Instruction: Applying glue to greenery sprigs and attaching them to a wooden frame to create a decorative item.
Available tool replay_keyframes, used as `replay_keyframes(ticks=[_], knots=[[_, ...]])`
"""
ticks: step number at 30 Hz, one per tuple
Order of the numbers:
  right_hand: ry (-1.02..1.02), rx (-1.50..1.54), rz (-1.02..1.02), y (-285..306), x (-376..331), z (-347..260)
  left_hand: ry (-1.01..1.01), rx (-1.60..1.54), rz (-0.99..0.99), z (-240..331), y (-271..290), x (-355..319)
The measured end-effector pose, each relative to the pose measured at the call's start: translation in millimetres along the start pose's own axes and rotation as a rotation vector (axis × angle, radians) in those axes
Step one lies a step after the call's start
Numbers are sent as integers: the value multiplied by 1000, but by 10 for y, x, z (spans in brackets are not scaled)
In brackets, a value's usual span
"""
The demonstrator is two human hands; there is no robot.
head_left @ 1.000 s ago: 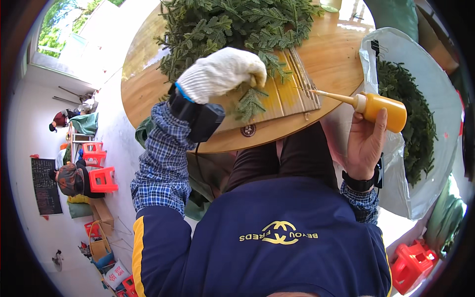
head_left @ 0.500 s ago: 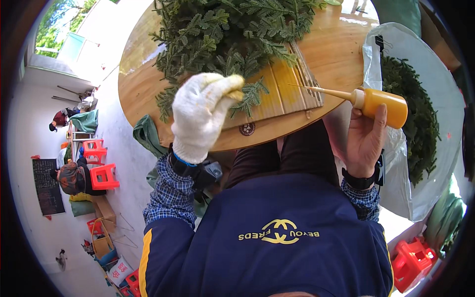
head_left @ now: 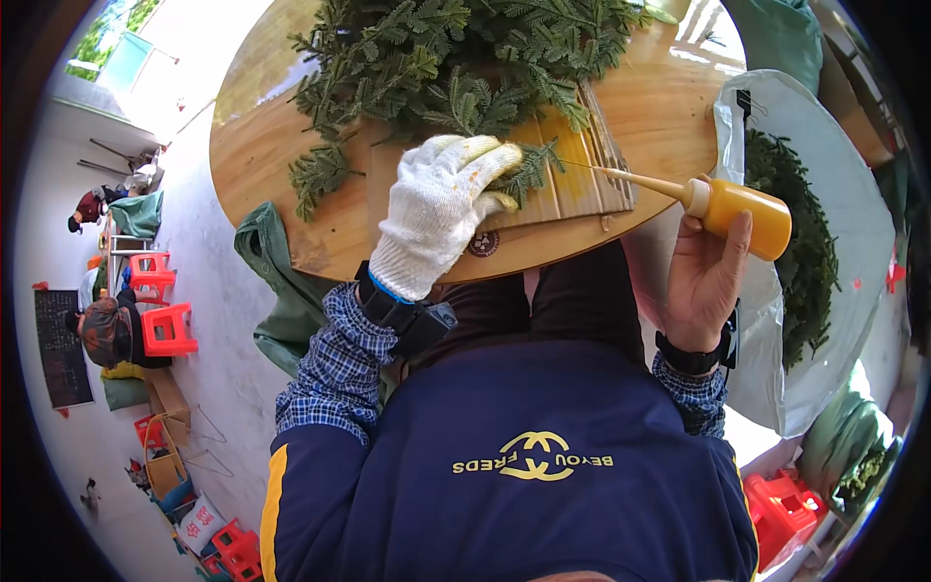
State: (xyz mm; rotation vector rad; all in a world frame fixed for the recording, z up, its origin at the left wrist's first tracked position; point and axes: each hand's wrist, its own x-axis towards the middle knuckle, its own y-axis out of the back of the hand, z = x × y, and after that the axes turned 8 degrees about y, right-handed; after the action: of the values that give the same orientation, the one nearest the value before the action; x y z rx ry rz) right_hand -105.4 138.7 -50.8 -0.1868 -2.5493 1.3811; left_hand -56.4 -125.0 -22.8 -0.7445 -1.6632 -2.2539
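Observation:
My left hand [head_left: 441, 209], in a white knitted glove, is closed on a small green fir sprig [head_left: 529, 175] whose needles poke out past the fingertips. Bare and wrapped round a squeeze bottle [head_left: 747, 215] of yellow-orange liquid, my right hand [head_left: 706, 276] tilts its long thin nozzle leftward. The nozzle's fine tip comes close to the sprig; whether they touch I cannot tell. Below both lies a corrugated cardboard sheet [head_left: 572, 199], stained yellow. A large heap of fir branches [head_left: 427, 68] covers the table's far part.
The round wooden table [head_left: 252, 145] curves in front of me. At right, a white plastic bag [head_left: 766, 378] holds more fir greenery [head_left: 795, 252]. Green cloth [head_left: 281, 291] hangs by the table's left edge. Red stools [head_left: 170, 330] and a seated person [head_left: 107, 330] are farther left.
My left hand has moved right with the sprig, bringing it close to the nozzle tip. The bottle has shifted only slightly. A separate fir sprig at the table's left now shows uncovered.

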Motion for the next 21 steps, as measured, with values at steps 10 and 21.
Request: replay_keyframes(ticks=[10, 21], knots=[[-84, -96, -85, -163, 4, 180, 210, 82, -71, 32, 89, -94], [-103, -128, -99, -69, 35, 248, 72, -77, 201, -55, 235, -267]])
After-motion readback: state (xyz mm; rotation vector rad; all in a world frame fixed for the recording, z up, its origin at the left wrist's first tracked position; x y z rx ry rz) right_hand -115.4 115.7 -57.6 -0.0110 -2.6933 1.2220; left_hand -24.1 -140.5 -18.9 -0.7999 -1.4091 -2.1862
